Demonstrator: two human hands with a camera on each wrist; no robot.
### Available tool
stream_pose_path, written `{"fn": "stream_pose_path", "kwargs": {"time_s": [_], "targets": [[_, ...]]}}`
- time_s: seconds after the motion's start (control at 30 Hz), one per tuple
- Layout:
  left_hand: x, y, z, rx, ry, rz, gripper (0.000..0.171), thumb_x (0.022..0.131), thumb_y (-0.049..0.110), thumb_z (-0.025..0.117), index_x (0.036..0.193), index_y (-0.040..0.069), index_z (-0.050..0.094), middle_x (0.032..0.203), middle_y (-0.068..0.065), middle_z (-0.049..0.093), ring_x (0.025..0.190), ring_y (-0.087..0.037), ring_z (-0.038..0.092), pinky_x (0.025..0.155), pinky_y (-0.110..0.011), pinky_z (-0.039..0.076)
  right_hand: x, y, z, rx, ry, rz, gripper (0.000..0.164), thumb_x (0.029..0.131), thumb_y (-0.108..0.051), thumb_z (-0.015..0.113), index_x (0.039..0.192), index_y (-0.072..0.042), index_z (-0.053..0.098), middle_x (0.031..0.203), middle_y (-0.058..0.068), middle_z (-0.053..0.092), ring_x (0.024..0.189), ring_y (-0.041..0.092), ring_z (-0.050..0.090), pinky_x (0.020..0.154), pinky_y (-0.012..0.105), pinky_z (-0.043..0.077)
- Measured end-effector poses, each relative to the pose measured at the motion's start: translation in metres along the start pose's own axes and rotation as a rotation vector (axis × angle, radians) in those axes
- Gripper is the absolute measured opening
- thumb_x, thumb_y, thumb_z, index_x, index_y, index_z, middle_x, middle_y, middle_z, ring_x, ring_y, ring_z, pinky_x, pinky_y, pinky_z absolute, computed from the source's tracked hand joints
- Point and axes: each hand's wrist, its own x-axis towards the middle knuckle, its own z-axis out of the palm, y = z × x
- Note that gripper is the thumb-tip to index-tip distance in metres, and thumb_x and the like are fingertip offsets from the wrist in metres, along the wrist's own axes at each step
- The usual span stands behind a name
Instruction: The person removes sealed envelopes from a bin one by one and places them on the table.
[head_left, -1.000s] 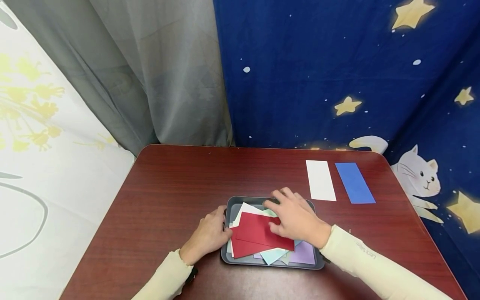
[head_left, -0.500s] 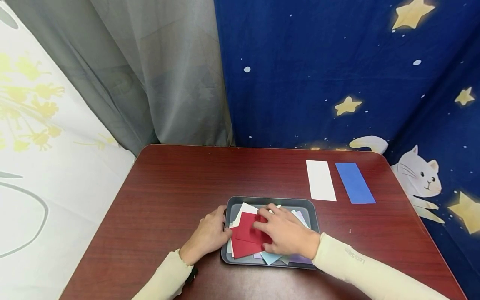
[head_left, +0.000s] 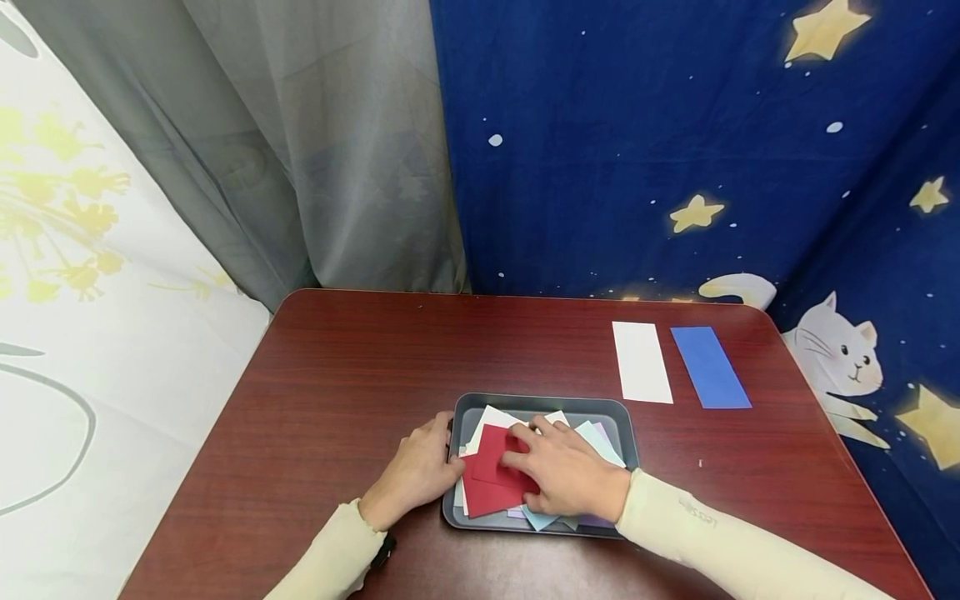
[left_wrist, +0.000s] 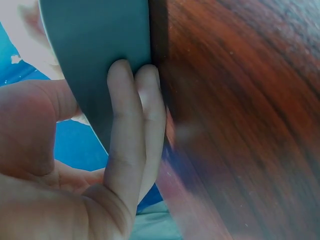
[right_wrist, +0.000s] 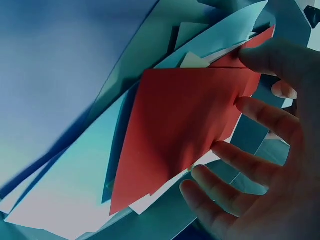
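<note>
A shallow dark grey tray (head_left: 618, 414) holds a loose pile of coloured paper pieces, with red ones on top. My left hand (head_left: 415, 472) grips the tray's left side. In the left wrist view its fingers (left_wrist: 127, 115) lie along the outer wall (left_wrist: 100, 40), the thumb on the other side. Over the red paper (head_left: 491, 492) lies my right hand (head_left: 573, 471), fingers spread. In the right wrist view its fingertips reach the edge of the upper red paper (right_wrist: 175, 110); the thumb tip is by the lower red piece (right_wrist: 235, 57). Firm contact cannot be told.
A white paper rectangle (head_left: 642, 362) and a blue paper rectangle (head_left: 710, 367) lie side by side at the table's back right. The brown table (head_left: 360, 358) has curtains behind it. Light blue paper (head_left: 597, 443) shows right of the right hand.
My right hand has moved left and toward me, from the tray's far right part onto the red paper. The red paper and my left hand have stayed in place.
</note>
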Motion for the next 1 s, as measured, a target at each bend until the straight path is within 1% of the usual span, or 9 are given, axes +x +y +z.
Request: {"fn": "stream_pose_path", "kwargs": {"time_s": [0.17, 0.3, 0.53, 0.77, 1.0], "targets": [[0.0005, -0.0004, 0.0007, 0.007, -0.004, -0.005, 0.060, 0.078, 0.019, 0.069, 0.132, 0.002, 0.049, 0.095, -0.001, 0.062, 0.077, -0.019, 0.061, 0.067, -0.039, 0.051, 0.0006, 0.0000, 0.0000, 0.015, -0.008, 0.001, 0.052, 0.076, -0.046, 0.076, 0.124, -0.033, 0.063, 0.129, 0.004, 0.050, 0.104, 0.022, 0.050, 0.080, 0.045, 0.048], [0.0005, -0.0005, 0.0008, 0.006, -0.005, -0.004, 0.060, 0.078, 0.019, 0.069, 0.132, 0.002, 0.049, 0.095, -0.001, 0.062, 0.077, -0.018, 0.061, 0.067, -0.039, 0.051, 0.0012, 0.0004, -0.0005, 0.026, 0.000, -0.002, 0.054, 0.074, -0.045, 0.079, 0.124, -0.032, 0.063, 0.128, 0.004, 0.051, 0.103, 0.022, 0.051, 0.078, 0.045, 0.049], [-0.0001, -0.0009, 0.0005, 0.002, -0.006, 0.001, 0.059, 0.078, 0.019, 0.069, 0.132, 0.002, 0.049, 0.097, -0.002, 0.062, 0.077, -0.018, 0.061, 0.068, -0.039, 0.051, 0.0016, 0.0006, -0.0008, 0.064, -0.025, 0.026, 0.059, 0.072, -0.043, 0.082, 0.126, -0.033, 0.062, 0.131, 0.007, 0.050, 0.110, 0.023, 0.048, 0.079, 0.047, 0.051], [-0.0007, -0.0004, 0.0001, 0.002, -0.003, 0.003, 0.059, 0.079, 0.019, 0.069, 0.132, 0.002, 0.049, 0.098, -0.002, 0.061, 0.079, -0.020, 0.061, 0.070, -0.040, 0.051, 0.0017, -0.0002, -0.0021, 0.066, -0.013, 0.031, 0.059, 0.069, -0.042, 0.082, 0.124, -0.031, 0.063, 0.120, 0.007, 0.055, 0.108, 0.023, 0.046, 0.075, 0.044, 0.053], [-0.0009, -0.0008, -0.0001, 0.003, -0.006, 0.003, 0.060, 0.079, 0.019, 0.070, 0.132, 0.001, 0.049, 0.102, -0.005, 0.062, 0.080, -0.021, 0.062, 0.071, -0.040, 0.052, 0.0015, -0.0012, -0.0037, 0.076, -0.027, 0.040, 0.059, 0.068, -0.042, 0.082, 0.123, -0.029, 0.063, 0.123, 0.007, 0.053, 0.103, 0.022, 0.047, 0.072, 0.042, 0.051]]}}
